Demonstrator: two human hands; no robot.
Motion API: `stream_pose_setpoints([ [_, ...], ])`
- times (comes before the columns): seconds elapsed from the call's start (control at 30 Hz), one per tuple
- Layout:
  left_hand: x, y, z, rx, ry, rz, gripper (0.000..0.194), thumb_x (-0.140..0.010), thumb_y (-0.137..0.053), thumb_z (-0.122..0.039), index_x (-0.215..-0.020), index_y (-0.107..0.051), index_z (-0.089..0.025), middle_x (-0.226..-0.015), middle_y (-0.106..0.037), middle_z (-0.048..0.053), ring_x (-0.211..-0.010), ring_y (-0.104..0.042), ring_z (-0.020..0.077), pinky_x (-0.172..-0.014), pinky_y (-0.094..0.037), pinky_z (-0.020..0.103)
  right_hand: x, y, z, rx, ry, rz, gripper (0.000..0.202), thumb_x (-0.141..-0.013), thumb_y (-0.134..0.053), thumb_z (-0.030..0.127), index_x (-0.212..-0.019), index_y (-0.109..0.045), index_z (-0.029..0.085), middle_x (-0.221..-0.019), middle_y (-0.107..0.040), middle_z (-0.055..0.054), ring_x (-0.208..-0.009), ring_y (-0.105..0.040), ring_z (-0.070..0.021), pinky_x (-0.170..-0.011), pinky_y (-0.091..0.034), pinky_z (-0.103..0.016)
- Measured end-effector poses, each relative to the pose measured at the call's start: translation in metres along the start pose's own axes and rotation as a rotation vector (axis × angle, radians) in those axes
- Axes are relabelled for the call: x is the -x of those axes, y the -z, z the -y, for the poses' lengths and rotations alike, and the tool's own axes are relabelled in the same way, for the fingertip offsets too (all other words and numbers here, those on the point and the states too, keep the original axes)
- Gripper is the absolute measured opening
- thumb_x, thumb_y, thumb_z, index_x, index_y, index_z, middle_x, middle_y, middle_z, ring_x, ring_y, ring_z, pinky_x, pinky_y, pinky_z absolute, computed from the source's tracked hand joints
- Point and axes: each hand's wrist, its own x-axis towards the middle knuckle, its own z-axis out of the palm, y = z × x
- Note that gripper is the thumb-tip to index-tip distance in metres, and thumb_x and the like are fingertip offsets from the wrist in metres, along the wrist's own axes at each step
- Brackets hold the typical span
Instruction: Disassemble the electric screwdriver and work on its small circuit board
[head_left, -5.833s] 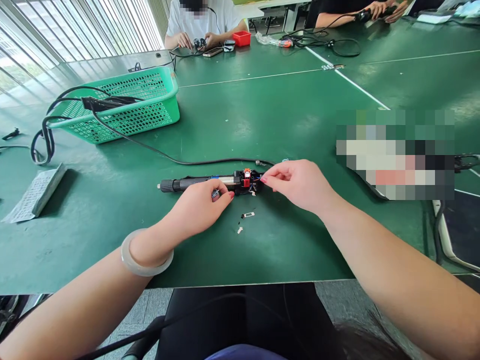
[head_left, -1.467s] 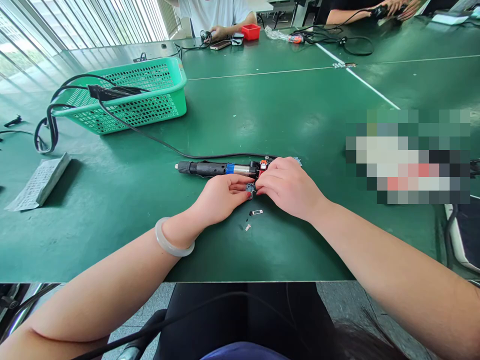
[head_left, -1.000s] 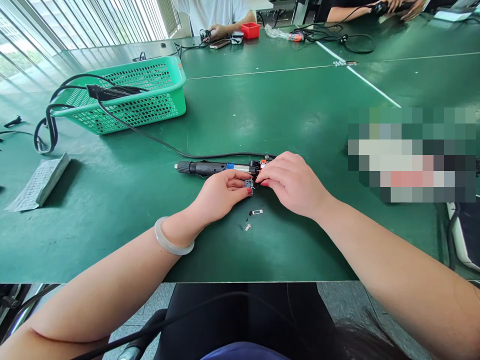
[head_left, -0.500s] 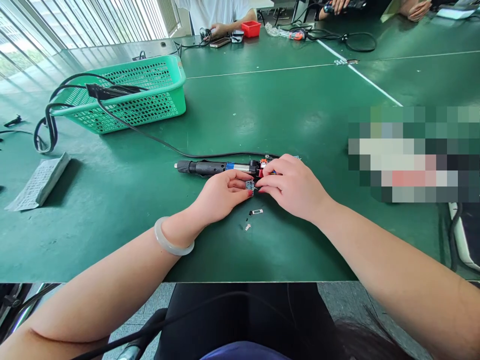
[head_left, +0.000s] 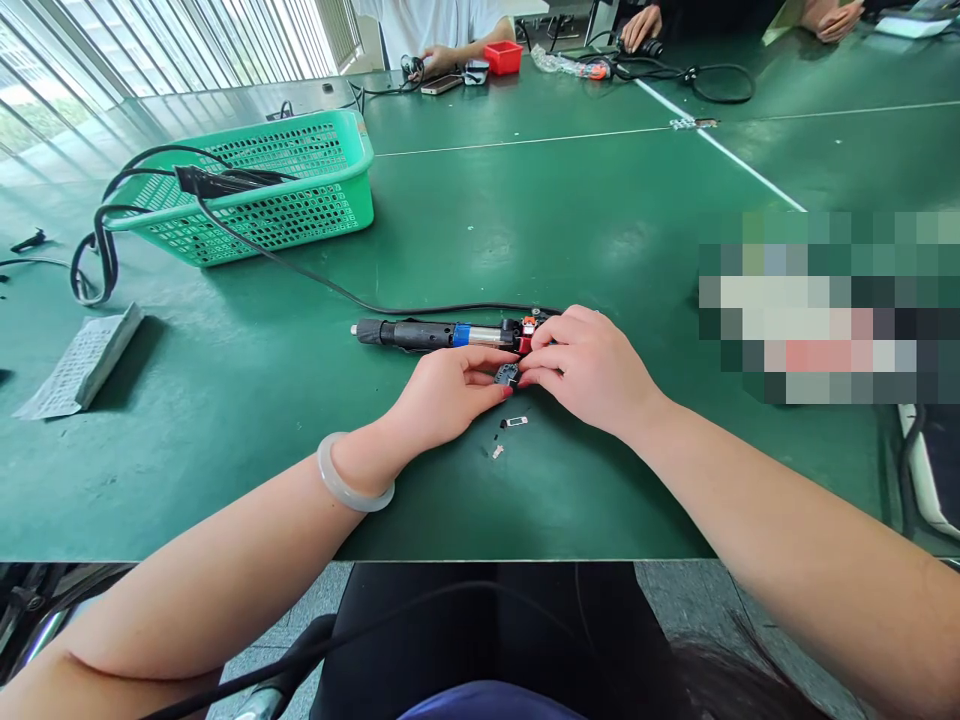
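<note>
The small grey part (head_left: pixel 507 375) has tilted since half a second ago, and a co-worker's hand (head_left: pixel 643 28) has shifted leftward; the left hand (head_left: pixel 450 393) pinches the part between thumb and fingers, just in front of the black tool (head_left: pixel 412 334) lying on the green table (head_left: pixel 600 490); the right hand (head_left: pixel 596 368) bends close beside it, whether clamped on anything I cannot tell.
</note>
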Motion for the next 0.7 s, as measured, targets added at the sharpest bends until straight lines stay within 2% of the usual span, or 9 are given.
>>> stream_pose_setpoints([
  [0.17,-0.0005,-0.0007,0.0008,-0.034,-0.027,-0.017,0.031,-0.077,-0.069,-0.016,-0.108,-0.072,-0.014,-0.103,-0.074,0.007,-0.09,-0.069,0.0173,-0.092,-0.056,0.035,-0.0005,0.0007,0.0015,-0.013,-0.003,-0.003,0.013,-0.083,-0.068,0.022,-0.075,-0.077,0.024,-0.082,-0.066,-0.004,-0.079,-0.048,-0.0192,-0.072,-0.043,-0.037],
  [0.47,-0.0025,0.0042,0.0007,0.062,-0.011,-0.081,0.037,-0.075,-0.072,-0.013,-0.112,-0.068,-0.013,-0.104,-0.072,0.008,-0.087,-0.069,0.0144,-0.092,-0.056,0.034,-0.0002,0.0045,0.004,-0.064,0.006,-0.018,0.01,-0.084,-0.068,0.025,-0.082,-0.076,0.02,-0.085,-0.067,-0.005,-0.078,-0.051,-0.0189,-0.075,-0.046,-0.038],
  [0.7,-0.0017,0.0026,-0.0029,0.216,0.121,-0.029,0.043,-0.074,-0.073,-0.013,-0.116,-0.065,-0.01,-0.099,-0.073,0.01,-0.091,-0.07,0.0181,-0.097,-0.053,0.04,-0.0007,0.0059,0.0025,-0.143,-0.049,-0.026,0.005,-0.08,-0.07,0.019,-0.077,-0.072,0.021,-0.083,-0.065,-0.004,-0.078,-0.053,-0.0185,-0.073,-0.046,-0.037],
])
